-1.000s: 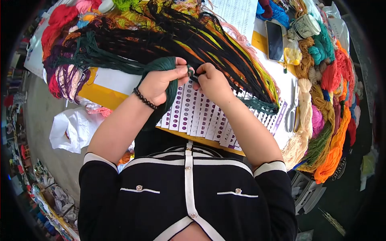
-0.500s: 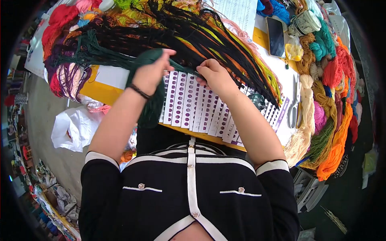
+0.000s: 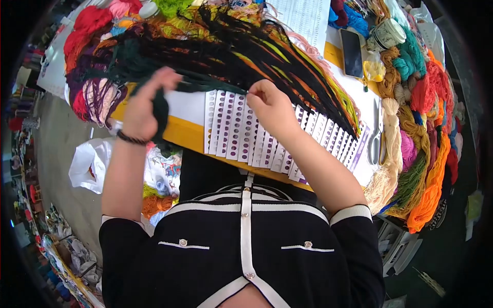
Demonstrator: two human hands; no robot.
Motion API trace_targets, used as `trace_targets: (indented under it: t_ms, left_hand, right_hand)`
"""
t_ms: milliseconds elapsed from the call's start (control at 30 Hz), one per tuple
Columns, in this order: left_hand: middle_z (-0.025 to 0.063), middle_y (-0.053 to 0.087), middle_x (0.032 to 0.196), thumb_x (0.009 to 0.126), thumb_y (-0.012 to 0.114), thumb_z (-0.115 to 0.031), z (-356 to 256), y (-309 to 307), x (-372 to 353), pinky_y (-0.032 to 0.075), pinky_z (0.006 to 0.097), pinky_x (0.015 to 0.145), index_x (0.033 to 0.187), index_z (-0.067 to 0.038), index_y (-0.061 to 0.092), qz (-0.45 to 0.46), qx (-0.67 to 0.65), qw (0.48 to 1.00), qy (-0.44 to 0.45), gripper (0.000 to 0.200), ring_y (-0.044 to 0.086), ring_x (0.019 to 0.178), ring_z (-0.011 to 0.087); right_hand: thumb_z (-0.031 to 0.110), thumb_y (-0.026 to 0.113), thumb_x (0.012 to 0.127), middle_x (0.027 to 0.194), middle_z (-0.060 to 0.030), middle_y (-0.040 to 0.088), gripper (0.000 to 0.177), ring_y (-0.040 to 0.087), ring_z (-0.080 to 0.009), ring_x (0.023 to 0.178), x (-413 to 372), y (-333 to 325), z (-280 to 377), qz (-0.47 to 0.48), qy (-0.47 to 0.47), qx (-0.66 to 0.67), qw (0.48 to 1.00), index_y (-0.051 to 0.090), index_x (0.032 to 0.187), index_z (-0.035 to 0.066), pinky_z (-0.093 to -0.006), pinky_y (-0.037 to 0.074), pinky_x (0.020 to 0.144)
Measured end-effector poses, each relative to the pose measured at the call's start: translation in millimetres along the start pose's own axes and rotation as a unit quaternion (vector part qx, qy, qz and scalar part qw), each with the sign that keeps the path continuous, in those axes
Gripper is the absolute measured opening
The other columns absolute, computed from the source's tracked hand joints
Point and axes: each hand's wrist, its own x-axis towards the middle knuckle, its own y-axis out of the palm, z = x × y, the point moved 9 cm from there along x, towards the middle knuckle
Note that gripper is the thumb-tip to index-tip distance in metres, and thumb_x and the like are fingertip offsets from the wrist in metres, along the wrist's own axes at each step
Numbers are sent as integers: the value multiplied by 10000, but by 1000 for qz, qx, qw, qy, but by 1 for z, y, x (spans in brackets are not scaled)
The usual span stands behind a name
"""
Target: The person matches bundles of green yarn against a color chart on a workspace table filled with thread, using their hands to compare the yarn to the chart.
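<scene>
Holding the near end: the right hand (image 3: 272,105), fingertips pinched closed at the right-hand end of the dark green thread (image 3: 205,86).
Hanging fold: green thread drops between the left hand (image 3: 146,105) and the table edge (image 3: 187,137), its lower end lost in shadow.
Left hand: open, fingers raised and blurred, green strands passing close behind; whether any are hooked over it, the view does not tell.
Line of the thread: long axis crosswise to the body, running left from the right fingertips toward the left hand, with a slight sag.
Nearer hand: the right, touching the thread's end; the left stands beside the bulkier part.
Beneath the span: shade cards (image 3: 239,128) fanned on the table, their upper ends covered by black strands.
Beyond the hands: a black and multicolored bundle (image 3: 287,56) lies across the table, its dark fibers merging with the green at left, the boundary hard to make out.
Right side: scissors (image 3: 376,146) beside a cream skein (image 3: 389,154); farther off, a phone (image 3: 352,51) near a patterned jar (image 3: 386,35).
Cut off: papers at the top of the view.
</scene>
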Motion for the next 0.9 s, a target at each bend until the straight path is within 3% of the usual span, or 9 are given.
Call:
trace_targets:
  t_ms: [33, 100, 133, 167, 233, 333, 500, 733, 900]
  left_hand:
    - [128, 579, 1148, 905, 499, -252, -20, 45, -33, 408, 351, 933, 1144, -20, 585, 89, 362, 914, 161, 344, 543, 1051, 208]
    - [148, 594, 1109, 897, 462, -193, -18, 89, -58, 488, 302, 821, 1066, 31, 602, 194, 269, 934, 134, 314, 607, 945, 196]
    - [139, 606, 1067, 881, 461, -76, -3, 92, -62, 512, 277, 755, 1127, 47, 572, 164, 29, 986, -16, 297, 628, 850, 184]
    - [132, 608, 1061, 868, 475, -44, -1, 101, -69, 515, 282, 752, 1168, 49, 546, 138, -70, 986, -63, 322, 629, 835, 181]
    - [115, 603, 1078, 829, 501, 29, 2, 110, -76, 519, 279, 751, 1266, 43, 473, 94, -162, 977, -104, 438, 627, 825, 178]
    - [105, 612, 1057, 815, 515, 9, -2, 118, -81, 506, 263, 719, 1259, 47, 485, 81, -110, 989, -60, 447, 613, 809, 153]
    - [105, 611, 1062, 814, 521, -17, -3, 114, -87, 502, 258, 680, 1248, 54, 495, 102, -77, 991, -52, 441, 604, 826, 142]
    - [126, 595, 1105, 857, 466, -60, 7, 110, -93, 536, 278, 690, 1233, 65, 494, 88, -184, 976, -76, 397, 607, 887, 162]
    - [135, 585, 1140, 862, 454, -43, 4, 109, -95, 549, 287, 699, 1218, 56, 509, 68, -182, 979, -61, 374, 611, 901, 176]
  right_hand:
    - [82, 589, 828, 770, -38, 592, 93, 502, -84, 679, -11, 6, 21, 18, -21, 87, 996, 581, 884, 8, -228, 422, 623]
    - [69, 578, 849, 781, -23, 592, 94, 538, -85, 666, -27, 20, 59, 54, -176, 85, 979, 607, 882, -14, -231, 435, 604]
    - [63, 572, 857, 774, -22, 592, 105, 550, -91, 653, -40, 22, 81, 42, -278, 62, 958, 614, 871, -32, -230, 438, 592]
    - [63, 572, 857, 774, -22, 592, 105, 550, -91, 653, -46, 26, 88, 43, -281, 60, 957, 614, 871, -32, -230, 438, 592]
    - [51, 570, 857, 747, -38, 600, 125, 569, -118, 624, -49, 56, 68, 180, -37, 331, 926, 627, 877, -58, -230, 450, 584]
    - [42, 577, 850, 738, -56, 615, 124, 570, -129, 620, -56, 66, 56, 194, 70, 373, 904, 637, 880, -62, -228, 458, 593]
    - [41, 593, 841, 791, -63, 645, 117, 585, -112, 696, -64, 61, 57, 200, 91, 398, 890, 653, 901, -39, -230, 468, 662]
    - [36, 616, 831, 869, -72, 666, 135, 598, -103, 781, -70, 55, 57, 163, 84, 418, 890, 667, 942, -22, -233, 470, 743]
    - [1, 592, 838, 831, -96, 647, 122, 597, -123, 647, -72, 50, 61, 122, 62, 428, 894, 634, 929, -69, -241, 486, 632]
